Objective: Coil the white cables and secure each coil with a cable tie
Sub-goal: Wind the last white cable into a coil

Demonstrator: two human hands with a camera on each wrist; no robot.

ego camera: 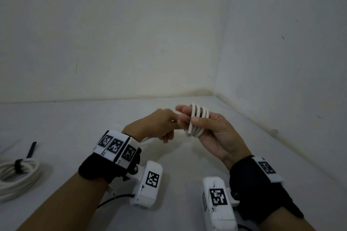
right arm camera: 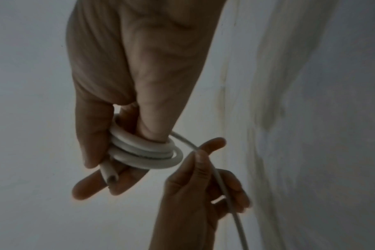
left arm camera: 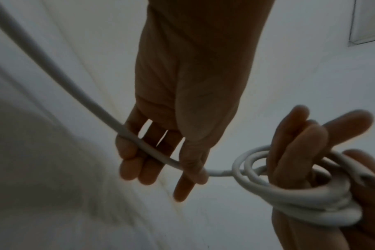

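Note:
A white cable is wound in several loops round the fingers of my right hand, held above the white surface. The coil is pinned by the thumb. In the right wrist view the coil circles the fingers of the right hand, and the cable's cut end sticks out between them. My left hand sits just left of the coil and grips the cable's free length, which runs across the curled fingers under the thumb into the coil.
At the left edge a finished white coil lies on the surface, bound by a black cable tie whose tail points away. Walls meet in a corner behind the hands. Wrist cameras hang under both forearms.

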